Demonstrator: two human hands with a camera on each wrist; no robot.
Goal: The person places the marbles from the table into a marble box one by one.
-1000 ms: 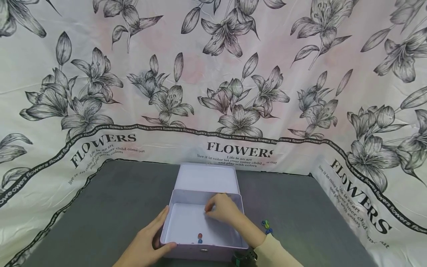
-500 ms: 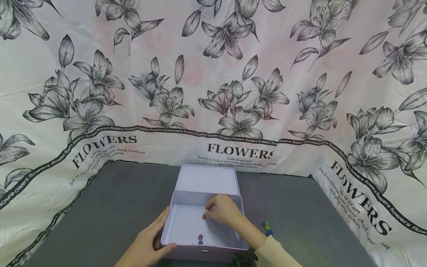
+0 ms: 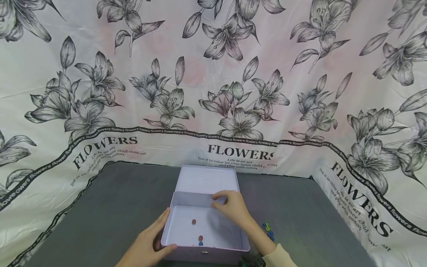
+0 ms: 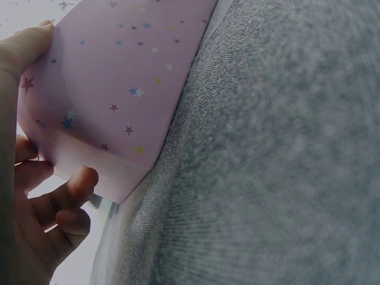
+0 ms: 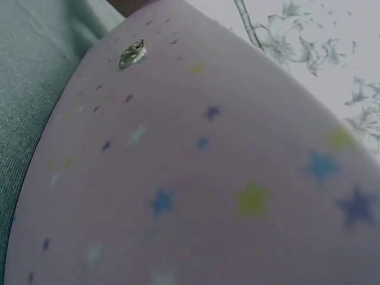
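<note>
A lilac tin box printed with small stars stands on the grey table, its lid folded back. My left hand holds its front left corner, thumb on the front rim and the other fingers at the side. In the left wrist view those fingers curl by the starred wall. Over the right part of the box, my right hand hovers with thumb and forefinger apart and nothing visible between them. Inside lie a reddish marble, another reddish marble and a blue marble.
Several blue, green and yellow marbles lie on the table right of the box. A metal latch sits on the box's front. Behind the table hangs a white flower-printed cloth.
My right hand has let go of a reddish marble, which has rolled left across the box floor. The hand has drawn back right and its fingers have parted. My left hand keeps its hold.
</note>
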